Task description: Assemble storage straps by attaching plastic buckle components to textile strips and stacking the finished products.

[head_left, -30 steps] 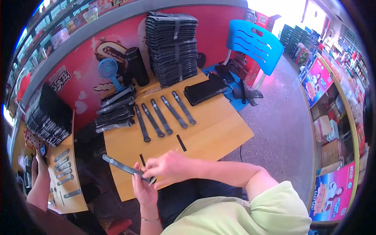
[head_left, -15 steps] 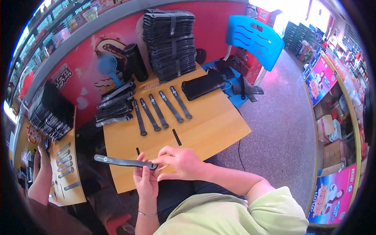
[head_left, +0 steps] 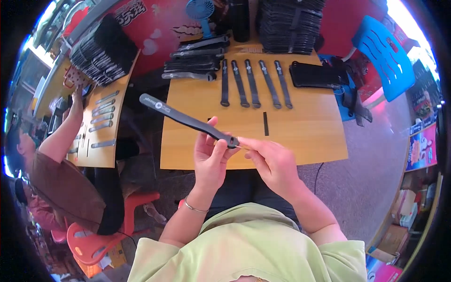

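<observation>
Your left grip, centre of frame, is closed on a long dark gray strap, thumb on the near side, fingers behind. Strap runs slantwise: rounded far end free toward upper left, lower end with its small opening just past your left thumb, between both hands. Your right grip, right of centre, is pinched at that lower end, a thin pale piece at the fingertips; too small to tell what it is. Held strap is raised over the near edge of the counter. Beyond, upper centre: five similar straps side by side, near-upright in frame, apart from one another. A short black strip lies below them. Upper left of the row, a loose pile of straps; upper right, a black pouch; top of frame, a tall dark stack.
</observation>
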Demonstrator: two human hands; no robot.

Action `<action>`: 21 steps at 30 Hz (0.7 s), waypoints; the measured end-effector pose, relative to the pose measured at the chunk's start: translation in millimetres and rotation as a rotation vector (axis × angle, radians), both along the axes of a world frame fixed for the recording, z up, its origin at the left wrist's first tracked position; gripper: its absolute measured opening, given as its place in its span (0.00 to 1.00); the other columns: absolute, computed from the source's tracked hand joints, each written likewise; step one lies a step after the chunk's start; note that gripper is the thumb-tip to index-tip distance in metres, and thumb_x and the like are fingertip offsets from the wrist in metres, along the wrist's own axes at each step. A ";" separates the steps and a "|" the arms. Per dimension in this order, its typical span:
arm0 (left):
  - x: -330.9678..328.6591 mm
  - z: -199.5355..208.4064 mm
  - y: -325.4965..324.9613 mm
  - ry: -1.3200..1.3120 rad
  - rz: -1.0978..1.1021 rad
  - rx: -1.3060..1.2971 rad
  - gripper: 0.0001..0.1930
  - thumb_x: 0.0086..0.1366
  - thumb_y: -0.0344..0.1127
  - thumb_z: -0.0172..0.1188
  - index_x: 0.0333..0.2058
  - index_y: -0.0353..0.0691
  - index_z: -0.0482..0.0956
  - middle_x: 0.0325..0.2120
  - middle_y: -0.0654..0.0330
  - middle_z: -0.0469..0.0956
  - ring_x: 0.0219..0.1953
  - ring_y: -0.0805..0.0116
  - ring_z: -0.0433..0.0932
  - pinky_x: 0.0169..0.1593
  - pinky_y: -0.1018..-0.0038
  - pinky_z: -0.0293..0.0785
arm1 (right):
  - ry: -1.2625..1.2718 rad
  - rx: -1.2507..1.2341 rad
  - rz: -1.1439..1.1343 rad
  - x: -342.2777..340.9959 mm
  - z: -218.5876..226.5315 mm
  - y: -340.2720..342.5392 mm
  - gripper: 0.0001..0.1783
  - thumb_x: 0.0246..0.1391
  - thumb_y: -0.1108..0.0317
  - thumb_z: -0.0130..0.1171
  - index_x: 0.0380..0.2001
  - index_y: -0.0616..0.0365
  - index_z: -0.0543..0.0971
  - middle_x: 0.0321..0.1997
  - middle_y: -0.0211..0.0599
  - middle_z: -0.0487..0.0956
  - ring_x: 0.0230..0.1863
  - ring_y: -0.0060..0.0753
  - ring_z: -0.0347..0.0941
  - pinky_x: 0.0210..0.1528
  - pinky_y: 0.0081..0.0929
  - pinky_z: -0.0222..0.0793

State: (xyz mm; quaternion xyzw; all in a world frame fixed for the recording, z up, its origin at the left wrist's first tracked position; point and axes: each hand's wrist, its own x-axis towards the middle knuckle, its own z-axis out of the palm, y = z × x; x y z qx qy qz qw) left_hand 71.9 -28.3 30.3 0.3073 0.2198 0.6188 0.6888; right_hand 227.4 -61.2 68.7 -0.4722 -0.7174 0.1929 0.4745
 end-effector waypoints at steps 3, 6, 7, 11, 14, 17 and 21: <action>-1.0 -1.2 1.3 -0.006 -0.017 0.038 0.31 0.63 0.26 0.57 0.63 0.41 0.55 0.40 0.58 0.76 0.43 0.67 0.78 0.48 0.68 0.79 | -0.052 0.058 -0.015 -3.1 -6.0 1.1 0.20 0.48 0.75 0.60 0.47 0.51 0.77 0.25 0.36 0.78 0.26 0.36 0.75 0.28 0.28 0.70; -1.8 0.0 0.8 0.007 -0.014 0.044 0.31 0.63 0.26 0.57 0.63 0.40 0.54 0.40 0.58 0.76 0.43 0.66 0.78 0.48 0.68 0.79 | -0.084 0.075 -0.026 -3.7 -8.2 1.1 0.20 0.48 0.75 0.60 0.47 0.49 0.77 0.24 0.35 0.77 0.25 0.35 0.75 0.26 0.28 0.69; -2.2 -0.9 1.0 0.008 -0.013 0.042 0.31 0.63 0.26 0.57 0.63 0.40 0.54 0.40 0.58 0.76 0.43 0.66 0.78 0.48 0.68 0.79 | -0.112 0.072 -0.033 -3.7 -8.4 0.7 0.21 0.48 0.74 0.61 0.47 0.49 0.78 0.24 0.35 0.77 0.25 0.35 0.74 0.26 0.28 0.69; -2.9 -3.0 2.0 0.020 -0.018 0.086 0.30 0.66 0.28 0.53 0.64 0.41 0.52 0.41 0.55 0.76 0.45 0.64 0.78 0.47 0.68 0.80 | -0.128 0.074 -0.043 -3.8 -8.7 0.8 0.21 0.47 0.74 0.61 0.48 0.48 0.78 0.24 0.34 0.77 0.24 0.34 0.74 0.26 0.28 0.68; -2.2 -2.3 2.4 0.026 -0.018 0.083 0.30 0.66 0.28 0.53 0.64 0.41 0.52 0.41 0.56 0.77 0.45 0.64 0.78 0.48 0.68 0.80 | -0.130 0.089 -0.048 -3.4 -10.5 1.8 0.21 0.47 0.74 0.61 0.48 0.47 0.79 0.23 0.33 0.77 0.24 0.33 0.74 0.25 0.28 0.68; -0.6 -3.3 2.4 0.078 0.021 0.088 0.31 0.65 0.27 0.54 0.64 0.41 0.52 0.40 0.56 0.76 0.45 0.65 0.78 0.48 0.67 0.79 | -0.148 0.105 -0.062 -3.3 -11.1 2.1 0.22 0.47 0.75 0.61 0.48 0.47 0.79 0.23 0.33 0.77 0.24 0.33 0.74 0.25 0.28 0.68; 1.6 -9.9 -0.1 0.203 0.127 0.167 0.32 0.63 0.25 0.56 0.63 0.39 0.53 0.41 0.57 0.76 0.44 0.65 0.77 0.49 0.69 0.77 | -0.139 0.045 -0.086 -6.0 -14.4 0.2 0.22 0.48 0.76 0.59 0.49 0.48 0.78 0.24 0.35 0.77 0.22 0.33 0.73 0.24 0.28 0.68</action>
